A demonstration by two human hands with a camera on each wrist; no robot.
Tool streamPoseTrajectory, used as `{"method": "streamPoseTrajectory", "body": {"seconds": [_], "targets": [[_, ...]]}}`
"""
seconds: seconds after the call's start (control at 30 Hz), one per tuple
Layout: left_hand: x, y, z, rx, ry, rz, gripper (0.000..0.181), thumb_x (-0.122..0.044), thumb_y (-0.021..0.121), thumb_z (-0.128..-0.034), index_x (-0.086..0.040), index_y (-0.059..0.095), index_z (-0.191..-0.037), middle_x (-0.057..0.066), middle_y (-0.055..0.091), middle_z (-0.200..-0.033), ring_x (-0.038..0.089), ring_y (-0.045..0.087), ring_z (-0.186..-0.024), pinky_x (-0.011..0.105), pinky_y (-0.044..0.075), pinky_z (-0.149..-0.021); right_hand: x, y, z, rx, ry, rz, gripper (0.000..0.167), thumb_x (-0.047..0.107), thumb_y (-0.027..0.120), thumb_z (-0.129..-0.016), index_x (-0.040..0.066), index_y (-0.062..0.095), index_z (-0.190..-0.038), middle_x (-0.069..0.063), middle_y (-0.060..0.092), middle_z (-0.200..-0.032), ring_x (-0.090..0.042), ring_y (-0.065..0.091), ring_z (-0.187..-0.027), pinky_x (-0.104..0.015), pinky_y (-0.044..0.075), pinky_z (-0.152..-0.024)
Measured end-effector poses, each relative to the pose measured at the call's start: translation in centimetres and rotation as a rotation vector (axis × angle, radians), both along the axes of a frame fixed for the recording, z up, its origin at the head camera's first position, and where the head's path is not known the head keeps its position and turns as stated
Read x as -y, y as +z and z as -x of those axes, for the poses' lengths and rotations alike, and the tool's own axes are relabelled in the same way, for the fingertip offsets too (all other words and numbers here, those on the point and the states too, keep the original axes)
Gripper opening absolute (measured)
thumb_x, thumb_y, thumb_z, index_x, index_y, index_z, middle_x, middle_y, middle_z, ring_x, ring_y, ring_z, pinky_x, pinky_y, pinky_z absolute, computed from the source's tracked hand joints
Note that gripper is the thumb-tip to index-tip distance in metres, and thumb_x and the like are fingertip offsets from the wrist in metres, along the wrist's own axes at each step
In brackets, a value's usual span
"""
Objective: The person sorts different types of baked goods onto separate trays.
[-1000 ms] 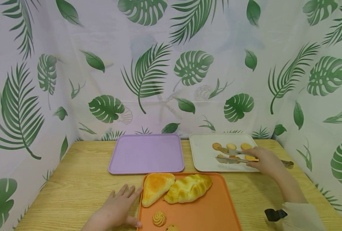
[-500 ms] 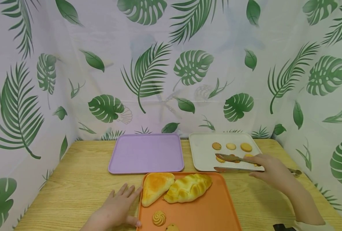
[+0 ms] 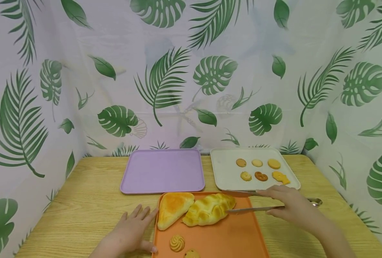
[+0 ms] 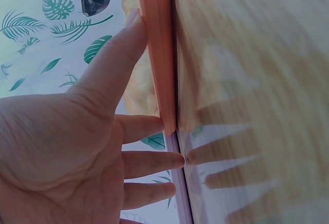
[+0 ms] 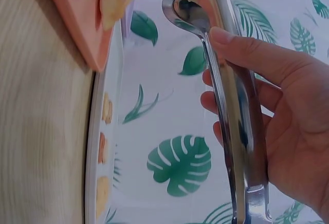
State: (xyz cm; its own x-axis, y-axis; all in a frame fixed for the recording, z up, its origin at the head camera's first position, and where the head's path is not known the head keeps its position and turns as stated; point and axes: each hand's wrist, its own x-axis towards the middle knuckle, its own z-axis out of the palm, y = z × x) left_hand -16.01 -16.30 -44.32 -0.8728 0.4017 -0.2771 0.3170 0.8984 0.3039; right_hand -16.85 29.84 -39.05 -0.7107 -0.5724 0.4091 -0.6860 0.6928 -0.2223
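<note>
My right hand (image 3: 294, 208) grips metal tongs (image 3: 258, 209), thumb on one arm and fingers round the other in the right wrist view. The tongs' spread tips are at the right end of a braided golden bread (image 3: 207, 211), with nothing visibly pinched between them. That bread lies on an orange tray (image 3: 229, 236), beside a triangular bread (image 3: 173, 209). Nearer are a swirl cookie (image 3: 177, 243) and a speckled cookie (image 3: 192, 254), cut off by the frame. My left hand (image 3: 128, 231), fingers spread, touches the tray's left edge; its thumb (image 4: 115, 54) lies along the rim in the left wrist view.
Behind stands a purple tray (image 3: 163, 172) at left. A white tray (image 3: 224, 172) at right bears several cookies, among them a pretzel (image 3: 261, 176) and a fish-shaped one (image 3: 280, 177). All rest on a wooden table (image 3: 65, 215) before leaf-print curtains.
My right hand has brought the tongs from over the white tray's cookies toward me and left, to the orange tray. The tongs' tips are wider apart. The left hand has stayed put.
</note>
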Motion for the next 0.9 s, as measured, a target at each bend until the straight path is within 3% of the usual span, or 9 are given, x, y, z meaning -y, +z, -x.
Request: {"method": "streamPoseTrajectory", "body": {"seconds": [0.3,0.5,0.77,0.9], "targets": [[0.0,0.1,0.0,-0.003,-0.004,-0.01,0.11,-0.062,0.076,-0.064,-0.014,0.032,-0.153,0.021,0.035,-0.155,0.047,0.024,-0.145,0.076,0.022,-0.106,3.3,-0.4,-0.4,-0.005,0.085,-0.066,0.059,0.019,0.086,-0.068,0.021,0.066,-0.124,0.008,0.069,-0.108,-0.012,0.064,-0.093,-0.033,0.056,-0.076],[0.0,0.0,0.1,0.003,-0.007,0.0,0.11,-0.062,0.076,-0.0644,-0.015,0.031,-0.153,0.02,0.035,-0.155,0.046,0.023,-0.146,0.076,0.023,-0.106,5.6,-0.9,-0.2,-0.035,0.188,-0.04,0.062,0.016,0.087,-0.065,0.018,0.066,-0.123,0.005,0.069,-0.104,-0.011,0.063,-0.09,-0.028,0.054,-0.073],[-0.1,0.1,-0.1,-0.011,-0.007,-0.005,0.11,-0.062,0.076,-0.0642,-0.014,0.032,-0.153,0.02,0.036,-0.155,0.047,0.024,-0.145,0.076,0.023,-0.106,8.8,-1.1,-0.4,0.018,0.211,-0.096,0.056,0.018,0.085,-0.07,0.021,0.067,-0.123,0.007,0.069,-0.104,-0.01,0.063,-0.093,-0.031,0.054,-0.079],[-0.1,0.1,-0.2,-0.016,-0.008,-0.005,0.11,-0.062,0.076,-0.064,-0.014,0.033,-0.152,0.02,0.036,-0.155,0.047,0.024,-0.145,0.076,0.023,-0.106,10.2,-1.1,-0.7,0.088,0.228,-0.128,0.055,0.019,0.083,-0.075,0.021,0.065,-0.127,0.006,0.069,-0.111,-0.013,0.063,-0.1,-0.034,0.054,-0.084]]}}
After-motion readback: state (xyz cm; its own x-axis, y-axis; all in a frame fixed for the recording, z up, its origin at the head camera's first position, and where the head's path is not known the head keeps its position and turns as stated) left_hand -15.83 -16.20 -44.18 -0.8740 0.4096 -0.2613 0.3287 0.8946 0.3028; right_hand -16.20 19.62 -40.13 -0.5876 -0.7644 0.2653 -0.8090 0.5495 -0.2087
